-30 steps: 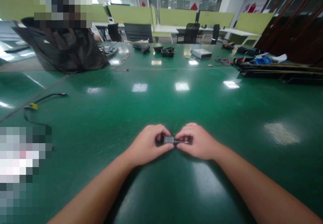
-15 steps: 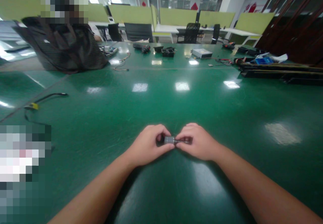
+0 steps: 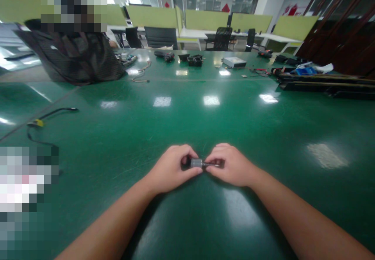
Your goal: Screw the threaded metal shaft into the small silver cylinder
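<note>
Low in the middle of the view, my two hands meet over the green table (image 3: 187, 129). My left hand (image 3: 172, 168) is closed, thumb and fingers pinching a small grey cylinder (image 3: 196, 162) that lies sideways. A thin dark rod (image 3: 210, 165) sticks out of its right end; I cannot make out its exact kind. Around this rod the thumb and forefinger of my right hand (image 3: 233, 166) are closed. The cylinder's left end is partly hidden in the shadow of my left palm.
A large dark bag (image 3: 79, 56) stands at the back left. Along the far edge lie a power tool (image 3: 164, 56), black parts (image 3: 195, 60) and a white box (image 3: 234, 61). Long black bars (image 3: 322, 83) lie at right. A yellow-tagged cable (image 3: 36, 123) is at left.
My right thumb and forefinger have shifted slightly right along the rod, so a little more of it shows beside the cylinder. My left hand has stayed in place.
</note>
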The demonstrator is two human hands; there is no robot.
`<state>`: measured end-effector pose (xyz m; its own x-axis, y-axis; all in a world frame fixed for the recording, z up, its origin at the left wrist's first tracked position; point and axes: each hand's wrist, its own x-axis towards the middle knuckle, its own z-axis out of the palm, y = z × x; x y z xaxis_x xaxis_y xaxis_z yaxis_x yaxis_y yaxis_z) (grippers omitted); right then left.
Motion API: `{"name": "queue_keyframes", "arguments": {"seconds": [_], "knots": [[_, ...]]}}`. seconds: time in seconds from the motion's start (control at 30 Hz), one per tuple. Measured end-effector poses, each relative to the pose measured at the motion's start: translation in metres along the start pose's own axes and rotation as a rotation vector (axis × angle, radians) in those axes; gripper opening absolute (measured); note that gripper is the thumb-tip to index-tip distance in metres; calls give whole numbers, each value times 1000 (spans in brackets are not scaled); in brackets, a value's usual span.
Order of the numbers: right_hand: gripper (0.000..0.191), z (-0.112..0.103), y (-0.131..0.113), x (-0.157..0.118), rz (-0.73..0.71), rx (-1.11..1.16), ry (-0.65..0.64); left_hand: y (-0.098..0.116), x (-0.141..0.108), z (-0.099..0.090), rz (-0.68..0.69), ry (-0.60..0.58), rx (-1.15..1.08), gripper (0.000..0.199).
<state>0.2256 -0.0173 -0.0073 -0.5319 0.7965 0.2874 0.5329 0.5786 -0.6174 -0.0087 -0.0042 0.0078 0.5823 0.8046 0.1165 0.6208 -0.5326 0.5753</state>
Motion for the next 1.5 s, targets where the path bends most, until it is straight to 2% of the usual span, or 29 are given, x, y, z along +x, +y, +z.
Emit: {"name": "queue_keyframes", "arguments": {"seconds": [0.53,1.0,1.2,1.33,1.43,1.5], "knots": [[7,-9,9,-4,12,-19,-51,0,-1,1,-23,-4,-5,26],[5,-33,26,-8,76,-24,-110,1,0,0,-25,5,2,28],[6,-30,23,-8,109,-13,-126,0,-1,0,-33,-5,2,29],[7,-18,17,-3,107,26,-102,1,0,0,-37,3,3,28],[20,-5,9,1,139,73,-9,1,-1,0,-34,13,5,26],[28,2,5,2,136,103,-17,1,-1,-1,-21,13,3,26]]}}
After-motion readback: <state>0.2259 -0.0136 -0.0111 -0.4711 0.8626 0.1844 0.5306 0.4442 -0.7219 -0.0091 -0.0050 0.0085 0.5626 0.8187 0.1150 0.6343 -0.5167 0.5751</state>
